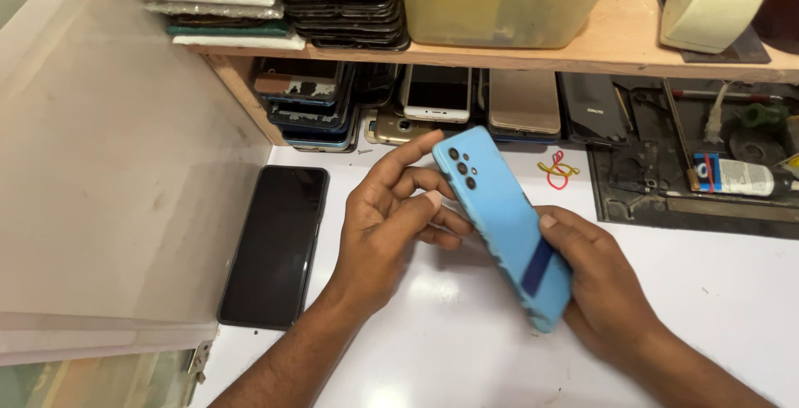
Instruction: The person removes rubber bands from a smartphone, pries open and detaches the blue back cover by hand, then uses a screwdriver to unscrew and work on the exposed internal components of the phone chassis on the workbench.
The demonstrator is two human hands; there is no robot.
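I hold a light blue phone (504, 223) back side up over a white table (716, 283), tilted from upper left to lower right. Its camera cluster sits at the top left corner, and a dark blue strip marks its lower back. My right hand (601, 283) grips the phone's lower end, thumb on its edge. My left hand (391, 221) supports the upper end from the left, fingers curled against the phone's side and underside.
A black phone (276, 243) lies screen up on the table at left, beside a white wall panel. Several phones and phone parts are stacked under and on a wooden shelf (583, 50). A yellowish tub (503, 4), red rubber bands (558, 170) and a dark tray (707, 200) stand behind.
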